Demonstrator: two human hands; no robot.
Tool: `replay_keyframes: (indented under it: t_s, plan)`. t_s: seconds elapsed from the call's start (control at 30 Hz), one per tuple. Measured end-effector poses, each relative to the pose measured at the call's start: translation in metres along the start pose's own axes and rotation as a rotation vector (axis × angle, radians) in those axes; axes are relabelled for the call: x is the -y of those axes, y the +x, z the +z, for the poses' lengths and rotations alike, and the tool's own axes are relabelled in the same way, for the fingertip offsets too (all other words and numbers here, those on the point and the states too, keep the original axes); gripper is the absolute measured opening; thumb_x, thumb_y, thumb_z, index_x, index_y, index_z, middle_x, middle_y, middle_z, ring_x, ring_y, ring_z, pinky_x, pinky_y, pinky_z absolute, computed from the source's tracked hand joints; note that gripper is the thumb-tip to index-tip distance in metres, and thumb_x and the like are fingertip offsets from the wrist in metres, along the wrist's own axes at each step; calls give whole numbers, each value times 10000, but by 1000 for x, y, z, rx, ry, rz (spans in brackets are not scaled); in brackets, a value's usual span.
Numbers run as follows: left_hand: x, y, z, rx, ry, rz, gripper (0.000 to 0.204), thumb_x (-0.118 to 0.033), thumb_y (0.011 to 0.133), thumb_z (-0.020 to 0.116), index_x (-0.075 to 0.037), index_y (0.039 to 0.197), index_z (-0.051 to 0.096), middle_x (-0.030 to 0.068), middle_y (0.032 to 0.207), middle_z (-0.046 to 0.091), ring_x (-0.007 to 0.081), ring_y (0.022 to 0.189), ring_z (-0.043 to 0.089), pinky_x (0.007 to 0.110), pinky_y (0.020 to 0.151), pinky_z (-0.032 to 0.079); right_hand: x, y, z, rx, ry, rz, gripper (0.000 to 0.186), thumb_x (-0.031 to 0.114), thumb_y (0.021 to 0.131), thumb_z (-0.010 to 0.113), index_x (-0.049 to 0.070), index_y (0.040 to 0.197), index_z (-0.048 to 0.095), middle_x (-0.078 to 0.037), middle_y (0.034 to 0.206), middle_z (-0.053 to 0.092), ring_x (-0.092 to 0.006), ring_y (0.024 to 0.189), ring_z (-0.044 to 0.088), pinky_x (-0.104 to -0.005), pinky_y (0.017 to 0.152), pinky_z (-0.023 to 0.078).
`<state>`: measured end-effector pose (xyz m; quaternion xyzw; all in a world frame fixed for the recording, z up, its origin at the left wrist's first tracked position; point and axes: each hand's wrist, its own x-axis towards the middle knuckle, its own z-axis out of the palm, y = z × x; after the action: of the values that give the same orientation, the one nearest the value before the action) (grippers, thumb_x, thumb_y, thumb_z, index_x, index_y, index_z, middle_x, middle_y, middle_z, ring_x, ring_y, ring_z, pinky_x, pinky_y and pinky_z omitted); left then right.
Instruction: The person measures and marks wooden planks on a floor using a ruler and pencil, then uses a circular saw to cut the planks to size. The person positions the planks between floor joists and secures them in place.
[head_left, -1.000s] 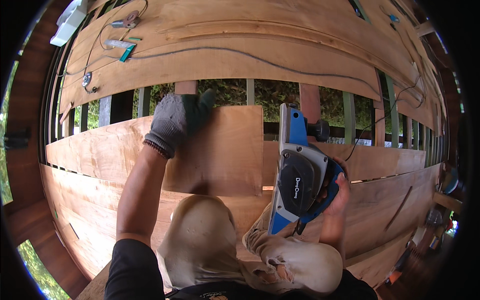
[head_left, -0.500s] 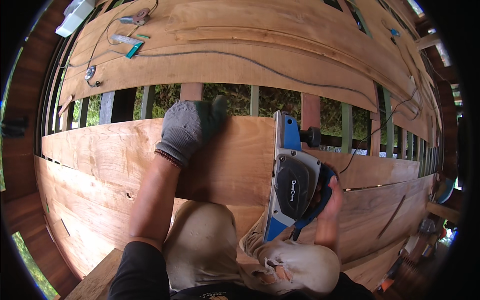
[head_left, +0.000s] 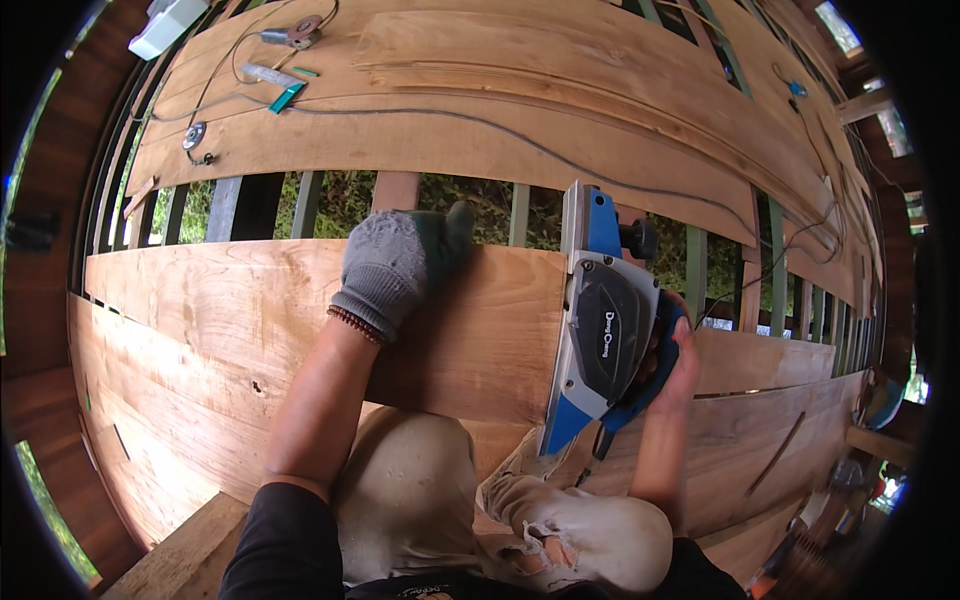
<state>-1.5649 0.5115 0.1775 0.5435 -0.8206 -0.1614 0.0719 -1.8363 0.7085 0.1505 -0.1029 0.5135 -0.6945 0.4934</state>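
Note:
My left hand (head_left: 395, 262), in a grey and dark green work glove, grips the far edge of a wooden board (head_left: 480, 345), its fingers curled over that edge. At the right, my bare right hand (head_left: 682, 365) is wrapped round the rear handle of a blue and grey electric planer (head_left: 606, 320). The planer is turned on its side, with its flat sole against the board's right end. Its far tip with the black knob juts past the board's far edge. The planer hides part of my right fingers.
Beyond the slatted gap with green joists (head_left: 520, 215) lie wide planks (head_left: 400, 140). On them are an angle grinder (head_left: 300, 35), a try square (head_left: 285, 92) and a long grey cable (head_left: 480, 122). My knees (head_left: 410, 470) are close to the board's near side.
The planer, with my right hand on it, has slid away from me along the board's end. My left hand keeps its hold on the board. The whole view has shifted slightly.

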Motion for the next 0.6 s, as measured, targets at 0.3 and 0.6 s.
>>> replay_keyframes:
  t_s: [0.3,0.6]
  plan:
    - [3,-3,4,-61,-22,36,609,-482,1019,447,-59,665,704,236,657,636,426,658,659,526,649,524,3,17,-2,95,12,30,442,361,994,567,87,1339,532,-47,817,589,-103,517,537,-234,395,440]
    - [-2,-2,-4,29,-1,-18,626,-502,1026,395,-76,728,744,216,720,679,400,734,689,510,728,540,2,27,0,91,14,19,426,355,999,567,112,1349,546,-40,820,588,-101,516,533,-228,394,438]
